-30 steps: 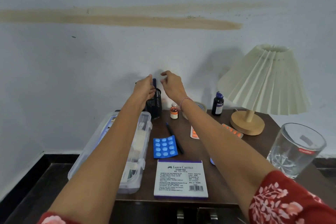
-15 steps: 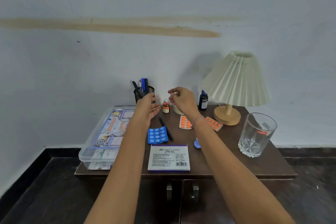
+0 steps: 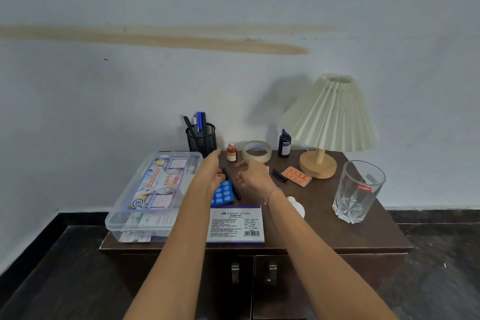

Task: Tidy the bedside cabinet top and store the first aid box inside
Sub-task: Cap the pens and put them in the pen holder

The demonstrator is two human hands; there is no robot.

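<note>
A clear plastic first aid box lies lidded on the left of the dark wooden cabinet top. My left hand hovers beside the box, fingers relaxed, over a blue blister pack. A black pen lies between my hands. My right hand hangs just right of the pen, fingers loosely curled, holding nothing. In front lies a white stamp pad box. An orange blister pack and a small dark cap-like piece lie to the right.
At the back stand a black mesh pen holder, a small orange bottle, a tape roll, a dark bottle and a lamp. A glass tumbler stands at the right. Two cabinet doors with handles are shut below.
Both hands have drawn back from the pen holder and lowered toward the pen and blue blister pack. The camera has pulled away, showing the whole cabinet.
</note>
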